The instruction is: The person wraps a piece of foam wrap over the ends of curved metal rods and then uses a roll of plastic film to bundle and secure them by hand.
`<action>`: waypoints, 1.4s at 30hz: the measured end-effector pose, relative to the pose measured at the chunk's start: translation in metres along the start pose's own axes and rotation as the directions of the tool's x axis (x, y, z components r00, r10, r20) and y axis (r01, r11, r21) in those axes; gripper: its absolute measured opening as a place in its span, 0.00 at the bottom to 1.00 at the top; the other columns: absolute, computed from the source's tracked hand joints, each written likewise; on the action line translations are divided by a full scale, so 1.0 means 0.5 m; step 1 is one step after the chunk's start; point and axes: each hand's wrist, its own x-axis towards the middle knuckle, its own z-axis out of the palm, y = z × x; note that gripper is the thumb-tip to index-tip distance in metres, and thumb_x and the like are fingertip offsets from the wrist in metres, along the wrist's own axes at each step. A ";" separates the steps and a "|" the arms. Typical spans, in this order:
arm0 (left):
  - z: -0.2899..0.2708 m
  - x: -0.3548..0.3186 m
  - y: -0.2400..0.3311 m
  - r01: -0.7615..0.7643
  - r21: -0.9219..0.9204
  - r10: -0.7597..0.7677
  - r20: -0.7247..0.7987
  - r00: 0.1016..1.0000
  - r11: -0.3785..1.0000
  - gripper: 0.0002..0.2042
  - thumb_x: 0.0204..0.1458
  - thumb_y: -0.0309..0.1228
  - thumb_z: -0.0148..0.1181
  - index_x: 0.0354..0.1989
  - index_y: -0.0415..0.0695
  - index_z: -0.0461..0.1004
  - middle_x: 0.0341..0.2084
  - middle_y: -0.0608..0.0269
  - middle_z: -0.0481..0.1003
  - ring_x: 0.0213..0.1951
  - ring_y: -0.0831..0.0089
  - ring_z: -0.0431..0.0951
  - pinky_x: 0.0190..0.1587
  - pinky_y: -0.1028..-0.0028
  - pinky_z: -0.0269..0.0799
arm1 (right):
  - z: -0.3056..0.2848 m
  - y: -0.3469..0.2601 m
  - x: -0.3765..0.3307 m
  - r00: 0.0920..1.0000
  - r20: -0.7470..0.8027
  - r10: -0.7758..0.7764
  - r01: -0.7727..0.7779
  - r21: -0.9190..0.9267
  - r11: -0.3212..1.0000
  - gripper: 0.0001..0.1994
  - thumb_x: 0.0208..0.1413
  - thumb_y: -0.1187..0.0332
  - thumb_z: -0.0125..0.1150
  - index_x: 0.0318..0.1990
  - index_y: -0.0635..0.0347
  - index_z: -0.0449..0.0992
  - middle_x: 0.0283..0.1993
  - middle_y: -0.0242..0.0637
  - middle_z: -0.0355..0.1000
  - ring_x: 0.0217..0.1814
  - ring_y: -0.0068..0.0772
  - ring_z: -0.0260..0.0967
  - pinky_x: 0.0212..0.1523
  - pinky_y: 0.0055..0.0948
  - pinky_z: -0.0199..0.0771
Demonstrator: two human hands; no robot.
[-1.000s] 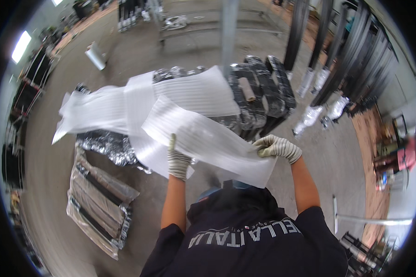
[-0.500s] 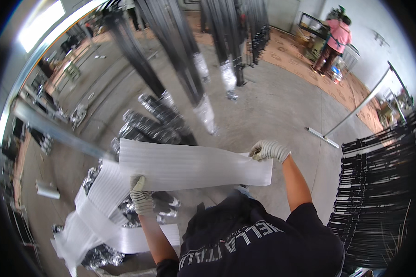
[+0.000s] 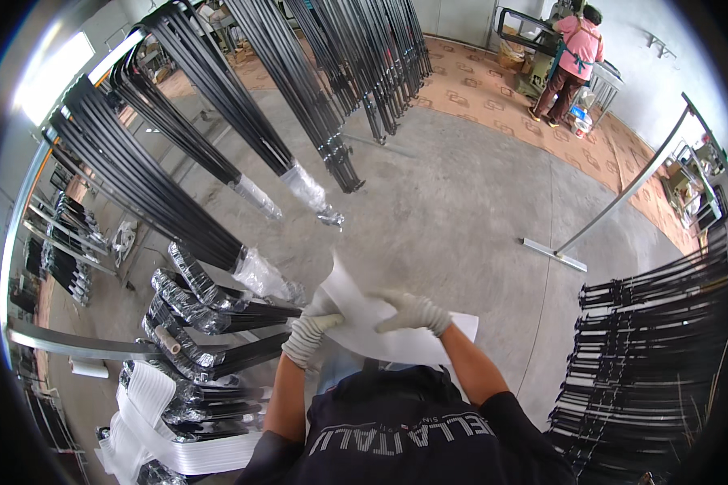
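The white ribbed foam wrapping sheet (image 3: 396, 335) is being held in front of the person's chest, above the grey concrete floor (image 3: 461, 202), with one corner sticking up toward the hanging frames. The left hand in a grey knit glove (image 3: 309, 335) is closing around its left edge, and the right hand in a matching glove (image 3: 412, 311) is pressing flat on top of it with fingers spread, so only the left hand is truly gripping. The limp sheet is bending under its own weight and could slide out from under the right palm or crease. Just to the left, bundles of black metal tubes wrapped in clear plastic (image 3: 202, 315) are lying stacked, and black bent tube frames (image 3: 218, 97) are hanging close by; the raised corner could catch on them and tear. Loose white foam strips (image 3: 150, 428) are trailing on the floor at the lower left, a likely tripping hazard.
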 end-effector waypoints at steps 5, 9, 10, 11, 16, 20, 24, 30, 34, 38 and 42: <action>0.035 0.086 0.037 0.099 -0.032 -0.093 0.148 0.985 0.995 0.32 0.33 0.19 0.56 0.53 0.39 0.55 0.44 0.61 0.65 0.47 0.70 0.64 0.48 0.73 0.60 | -0.073 0.076 0.037 0.984 -0.090 -0.155 0.178 0.606 0.775 0.37 0.38 0.58 0.64 0.55 0.63 0.56 0.50 0.39 0.61 0.54 0.30 0.54 0.55 0.28 0.50; 0.044 0.174 0.045 0.060 -0.089 -0.046 0.150 0.988 0.994 0.34 0.32 0.20 0.59 0.53 0.41 0.54 0.44 0.62 0.65 0.47 0.70 0.63 0.50 0.73 0.58 | -0.157 0.140 0.099 0.974 0.104 -0.201 0.089 0.640 0.763 0.35 0.38 0.60 0.64 0.54 0.64 0.57 0.48 0.37 0.62 0.51 0.26 0.56 0.54 0.29 0.52; 0.044 0.201 0.048 0.047 -0.099 -0.033 0.141 0.990 0.994 0.34 0.32 0.21 0.59 0.53 0.41 0.54 0.44 0.63 0.65 0.48 0.71 0.63 0.50 0.73 0.57 | -0.182 0.144 0.116 0.964 0.195 -0.179 0.021 0.617 0.786 0.35 0.38 0.60 0.64 0.54 0.64 0.57 0.48 0.37 0.63 0.51 0.26 0.57 0.54 0.29 0.53; 0.043 0.229 0.051 0.032 -0.121 -0.018 0.116 0.993 0.992 0.34 0.32 0.21 0.60 0.53 0.41 0.54 0.44 0.63 0.65 0.47 0.71 0.63 0.50 0.73 0.58 | -0.210 0.148 0.126 0.975 0.178 -0.130 -0.003 0.604 0.797 0.35 0.38 0.59 0.64 0.54 0.64 0.57 0.46 0.36 0.64 0.48 0.25 0.58 0.51 0.27 0.56; -0.008 0.370 0.080 -0.048 -0.044 0.045 -0.077 0.996 0.998 0.27 0.39 0.24 0.57 0.52 0.41 0.58 0.43 0.63 0.66 0.46 0.72 0.64 0.48 0.74 0.60 | -0.385 0.141 0.210 0.966 0.143 0.214 -0.251 0.345 0.904 0.28 0.38 0.58 0.64 0.48 0.63 0.65 0.34 0.31 0.69 0.32 0.18 0.65 0.30 0.17 0.66; -0.074 0.558 0.093 -0.224 -0.176 0.156 -0.332 0.930 0.959 0.25 0.44 0.29 0.53 0.53 0.44 0.55 0.47 0.61 0.62 0.49 0.67 0.62 0.49 0.70 0.61 | -0.511 0.134 0.322 0.908 0.179 0.378 -0.392 0.048 0.919 0.26 0.38 0.55 0.60 0.45 0.60 0.69 0.36 0.34 0.70 0.36 0.24 0.65 0.37 0.23 0.65; -0.225 0.826 -0.010 -0.321 -0.046 0.227 -0.614 0.756 0.946 0.25 0.44 0.29 0.54 0.53 0.46 0.55 0.48 0.58 0.62 0.49 0.62 0.63 0.49 0.63 0.62 | -0.563 0.161 0.460 0.862 0.227 0.452 -0.376 -0.310 0.873 0.33 0.37 0.45 0.55 0.49 0.59 0.66 0.44 0.40 0.69 0.45 0.33 0.65 0.48 0.26 0.60; -0.319 0.994 -0.015 -0.320 -0.706 -0.175 -0.532 0.829 0.632 0.17 0.38 0.22 0.60 0.39 0.43 0.68 0.33 0.66 0.71 0.35 0.73 0.69 0.38 0.74 0.67 | -0.601 0.119 0.613 0.817 0.394 0.421 -0.144 -0.568 0.811 0.23 0.39 0.50 0.56 0.41 0.55 0.71 0.34 0.42 0.71 0.38 0.42 0.67 0.38 0.32 0.64; -0.237 0.979 0.073 -0.323 -0.338 0.102 -0.536 0.838 0.884 0.15 0.34 0.22 0.65 0.33 0.43 0.71 0.26 0.70 0.73 0.28 0.81 0.71 0.32 0.81 0.69 | -0.582 0.230 0.689 0.885 0.430 0.177 0.078 -0.513 0.855 0.16 0.40 0.56 0.56 0.34 0.57 0.73 0.31 0.42 0.70 0.35 0.43 0.67 0.35 0.35 0.65; -0.230 1.004 0.067 -0.230 -0.137 0.136 -0.491 0.860 0.964 0.17 0.33 0.20 0.65 0.36 0.43 0.70 0.29 0.69 0.72 0.30 0.80 0.70 0.33 0.79 0.70 | -0.548 0.350 0.770 0.876 0.455 -0.163 0.402 -0.498 0.768 0.12 0.40 0.62 0.55 0.26 0.61 0.74 0.31 0.43 0.69 0.35 0.43 0.68 0.36 0.36 0.67; -0.253 1.002 0.042 0.027 -0.179 -0.105 -0.440 0.892 0.983 0.20 0.32 0.17 0.64 0.38 0.41 0.68 0.31 0.67 0.72 0.32 0.78 0.71 0.34 0.77 0.71 | -0.564 0.237 0.796 0.671 0.655 -0.347 0.730 -0.504 0.462 0.11 0.41 0.62 0.52 0.27 0.59 0.74 0.29 0.39 0.70 0.32 0.41 0.68 0.35 0.36 0.66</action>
